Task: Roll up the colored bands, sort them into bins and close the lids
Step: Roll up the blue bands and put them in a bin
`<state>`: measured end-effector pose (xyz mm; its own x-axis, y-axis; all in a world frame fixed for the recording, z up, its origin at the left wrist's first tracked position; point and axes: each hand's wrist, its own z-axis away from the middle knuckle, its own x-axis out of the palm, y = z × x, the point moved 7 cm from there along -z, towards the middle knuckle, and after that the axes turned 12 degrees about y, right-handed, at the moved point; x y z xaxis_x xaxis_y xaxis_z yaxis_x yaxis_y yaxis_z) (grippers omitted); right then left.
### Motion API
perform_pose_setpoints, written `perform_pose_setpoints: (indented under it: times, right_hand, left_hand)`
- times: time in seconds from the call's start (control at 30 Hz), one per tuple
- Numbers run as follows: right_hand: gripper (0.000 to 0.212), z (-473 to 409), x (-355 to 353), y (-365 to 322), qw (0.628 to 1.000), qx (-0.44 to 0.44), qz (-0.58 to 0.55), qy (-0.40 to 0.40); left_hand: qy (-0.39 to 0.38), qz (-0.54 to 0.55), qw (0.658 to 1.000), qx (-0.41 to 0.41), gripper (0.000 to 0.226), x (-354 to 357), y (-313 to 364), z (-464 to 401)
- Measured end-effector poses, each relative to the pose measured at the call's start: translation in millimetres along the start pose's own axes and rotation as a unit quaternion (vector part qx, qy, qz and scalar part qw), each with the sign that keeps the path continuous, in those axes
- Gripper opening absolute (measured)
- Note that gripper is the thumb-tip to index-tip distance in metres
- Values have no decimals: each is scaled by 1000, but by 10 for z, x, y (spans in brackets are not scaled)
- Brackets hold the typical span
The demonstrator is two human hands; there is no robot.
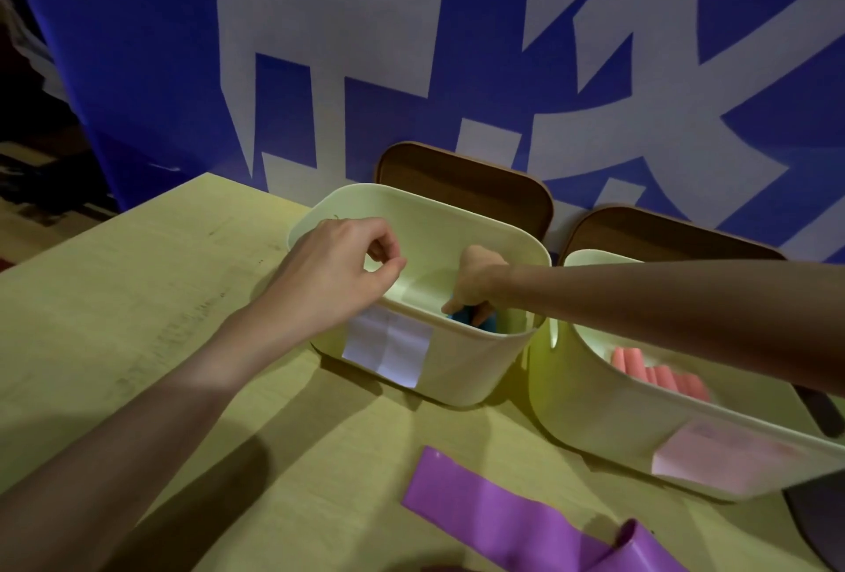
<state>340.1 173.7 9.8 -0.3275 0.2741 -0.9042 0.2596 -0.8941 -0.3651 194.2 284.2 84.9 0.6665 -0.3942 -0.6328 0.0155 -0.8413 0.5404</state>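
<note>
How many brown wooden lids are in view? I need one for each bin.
2. One brown wooden lid leans behind the left cream plastic bin; the other behind the right cream bin. Others may be hidden.

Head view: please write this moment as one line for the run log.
right hand: holds blue band inside left bin | left hand: curled over bin rim, holding nothing | purple band: unrolled on table | lids: off

table | two cream bins side by side | purple band flat near front
</note>
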Motion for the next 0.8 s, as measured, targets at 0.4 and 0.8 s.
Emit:
perform_pose_setpoints:
  times: [0.4, 0.8]
  right_hand:
    - [30, -43, 102, -157, 997, -14, 76, -15]
    - [34, 55, 80, -107, 985, 85, 114, -102]
  left_hand:
    - [-18, -23, 1000, 0, 11, 4, -8, -5]
    - [-35, -30, 999, 8, 16, -16, 79, 12]
